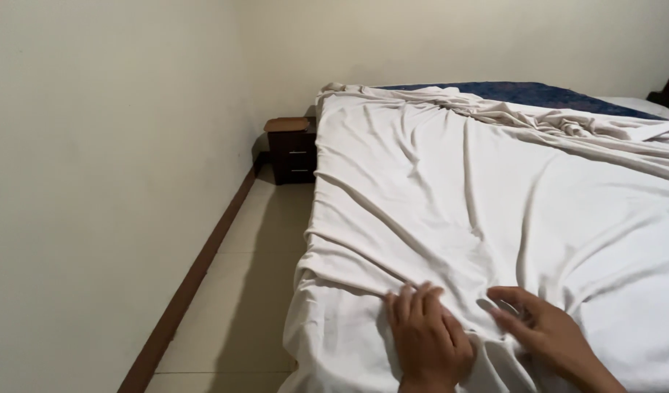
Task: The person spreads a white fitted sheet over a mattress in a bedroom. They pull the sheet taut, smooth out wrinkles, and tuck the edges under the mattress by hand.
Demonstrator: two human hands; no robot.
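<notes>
A rumpled white sheet [495,211] is pressed flat at the bed's near corner by the left hand [428,336], fingers spread, and right hand [545,331], fingers loosely extended. A nightstand [291,149] is seen against the wall, the blue mattress [531,93] left bare beyond.

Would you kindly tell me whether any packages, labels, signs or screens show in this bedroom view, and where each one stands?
None in view: no package, label, sign or screen.
The walls are plain cream.
Both hands, left and right, rest on a wrinkled white sheet.
A dark wooden nightstand stands in the corner.
</notes>
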